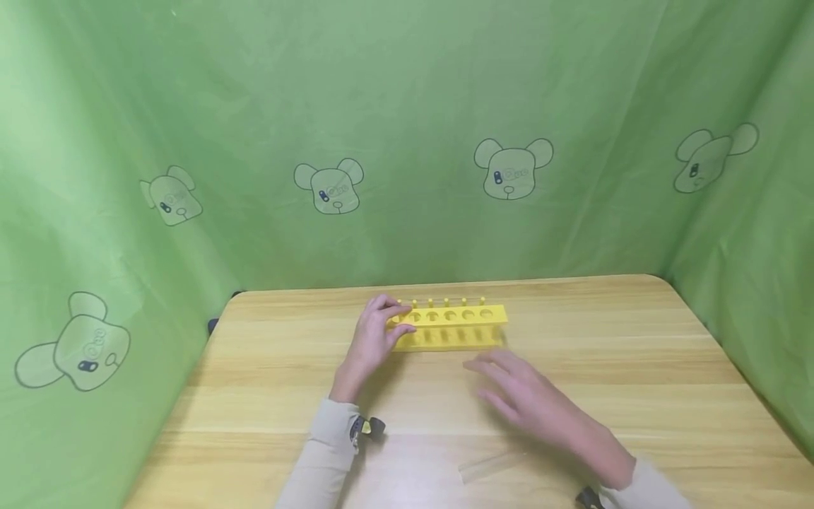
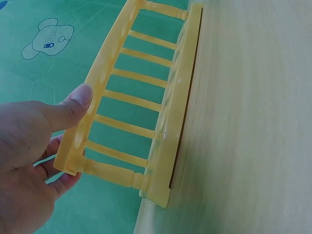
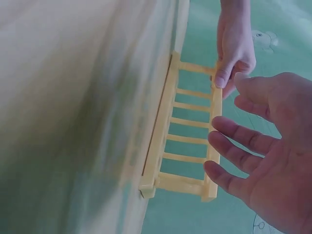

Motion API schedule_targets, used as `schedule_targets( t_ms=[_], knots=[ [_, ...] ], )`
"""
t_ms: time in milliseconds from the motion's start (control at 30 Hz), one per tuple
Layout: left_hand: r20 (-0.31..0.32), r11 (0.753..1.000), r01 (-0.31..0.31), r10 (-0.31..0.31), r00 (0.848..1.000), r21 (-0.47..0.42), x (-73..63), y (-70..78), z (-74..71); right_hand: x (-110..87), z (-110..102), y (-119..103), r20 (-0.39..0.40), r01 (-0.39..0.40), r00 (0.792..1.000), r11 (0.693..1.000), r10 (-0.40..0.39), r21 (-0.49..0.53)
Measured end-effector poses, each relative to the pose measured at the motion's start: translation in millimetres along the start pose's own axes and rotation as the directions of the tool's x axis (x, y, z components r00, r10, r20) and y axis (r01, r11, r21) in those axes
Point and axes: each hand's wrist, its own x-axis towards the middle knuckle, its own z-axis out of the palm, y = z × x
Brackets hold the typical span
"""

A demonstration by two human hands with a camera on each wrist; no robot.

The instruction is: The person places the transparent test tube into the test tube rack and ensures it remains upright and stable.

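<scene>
A yellow test tube rack (image 1: 445, 314) stands on the wooden table, with a row of round holes in its top bar and a row of pegs behind. My left hand (image 1: 372, 332) grips the left end of the top bar, thumb (image 2: 80, 95) on the near side and fingers curled beneath it in the left wrist view. In front of the rack's right part hovers my right hand (image 1: 524, 396), fingers spread and holding nothing. A clear glass-like tube (image 1: 490, 465) lies on the table below this hand; its right end is hard to make out.
The wooden table (image 1: 286, 360) is bordered by green curtains (image 1: 407, 240) printed with mouse-like heads at the back and both sides. A dark strap with a small device (image 1: 365, 428) sits on the left wrist.
</scene>
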Motion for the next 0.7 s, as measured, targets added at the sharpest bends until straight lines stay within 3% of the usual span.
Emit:
schedule_targets(
  t_ms=[700],
  knots=[
    [0.002, 1.0, 0.004, -0.004, 1.0, -0.003, -0.5, 0.9, -1.1, -25.9, 12, -12, 0.098, 0.026, 0.995, 1.0, -0.025, -0.011]
  ],
)
